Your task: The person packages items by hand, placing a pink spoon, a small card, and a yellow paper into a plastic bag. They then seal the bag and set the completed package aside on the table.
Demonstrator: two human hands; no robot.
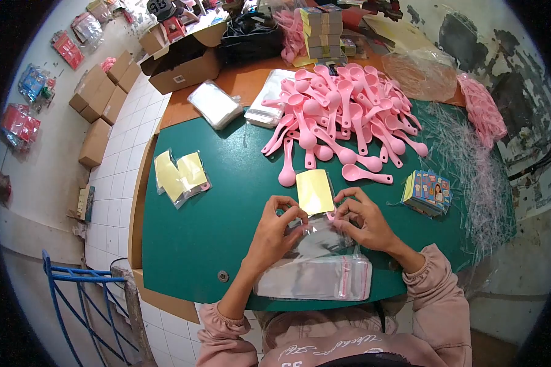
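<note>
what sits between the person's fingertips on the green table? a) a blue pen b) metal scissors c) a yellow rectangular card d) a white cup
c: the yellow rectangular card lies between the left hand and right hand, which both pinch the clear plastic bag just below it.

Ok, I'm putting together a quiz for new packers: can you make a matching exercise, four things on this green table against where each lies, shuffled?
Things: 1 pink spoons; 2 yellow card; 3 printed cards; 4 filled bags.
Places: A left part of the table; B heaped at the far side; C right of the right hand; D between left hand and right hand, over the clear bag they pinch.
Pairs: 1-B; 2-D; 3-C; 4-A.
</note>
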